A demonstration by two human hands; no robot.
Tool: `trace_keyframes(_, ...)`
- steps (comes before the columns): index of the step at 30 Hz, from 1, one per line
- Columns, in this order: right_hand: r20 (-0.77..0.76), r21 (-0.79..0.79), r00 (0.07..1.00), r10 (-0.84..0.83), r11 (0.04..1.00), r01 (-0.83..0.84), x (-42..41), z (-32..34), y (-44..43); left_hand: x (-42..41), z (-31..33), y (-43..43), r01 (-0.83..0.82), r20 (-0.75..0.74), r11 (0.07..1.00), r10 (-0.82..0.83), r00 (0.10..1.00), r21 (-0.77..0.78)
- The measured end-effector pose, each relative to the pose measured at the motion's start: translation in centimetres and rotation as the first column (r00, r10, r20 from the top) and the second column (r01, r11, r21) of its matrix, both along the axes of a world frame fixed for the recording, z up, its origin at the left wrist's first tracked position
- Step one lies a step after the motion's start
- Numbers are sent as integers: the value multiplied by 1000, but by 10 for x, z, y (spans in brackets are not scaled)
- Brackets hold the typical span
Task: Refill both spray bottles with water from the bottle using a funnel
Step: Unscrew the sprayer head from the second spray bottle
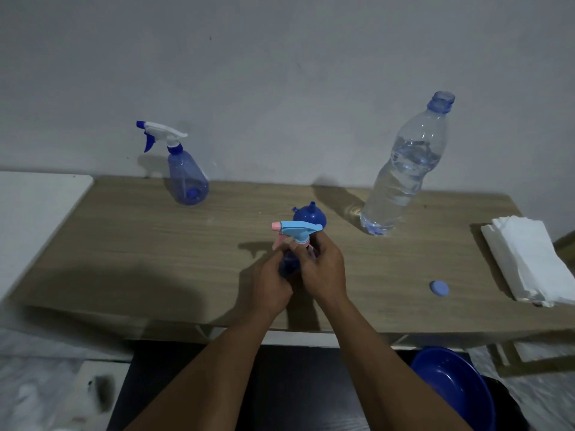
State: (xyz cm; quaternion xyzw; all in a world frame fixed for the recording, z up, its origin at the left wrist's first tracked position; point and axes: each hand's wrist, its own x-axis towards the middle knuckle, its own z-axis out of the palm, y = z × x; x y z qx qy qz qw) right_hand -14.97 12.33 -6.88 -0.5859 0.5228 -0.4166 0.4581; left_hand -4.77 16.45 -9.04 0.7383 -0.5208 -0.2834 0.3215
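A small spray bottle with a light-blue and pink trigger head (295, 232) stands at the middle of the wooden table (155, 244). My left hand (272, 283) grips its dark blue body. My right hand (322, 270) pinches the collar under the trigger head. Just behind it a blue funnel (309, 214) sits upside down on the table. A second spray bottle (186, 177), blue with a white and blue trigger, stands at the back left. The clear water bottle (404, 172), uncapped and partly full, stands at the back right. Its blue cap (439, 288) lies near the front right.
A stack of white paper napkins (529, 259) lies at the table's right end. A blue basin (457, 390) sits on the floor below the front right edge. A white surface (34, 209) adjoins the table on the left. A wall runs right behind the table.
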Motion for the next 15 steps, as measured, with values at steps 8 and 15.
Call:
trace_keyframes(8, 74, 19, 997, -18, 1000, 17, 0, 4, -4, -2, 9, 5, -37, -87, 999, 39, 995, 19)
trace_keyframes(15, 76, 11, 995, 64, 998, -65, -6, -3, -2, -3, 18, 5, -39, -115, 999, 43, 993, 37)
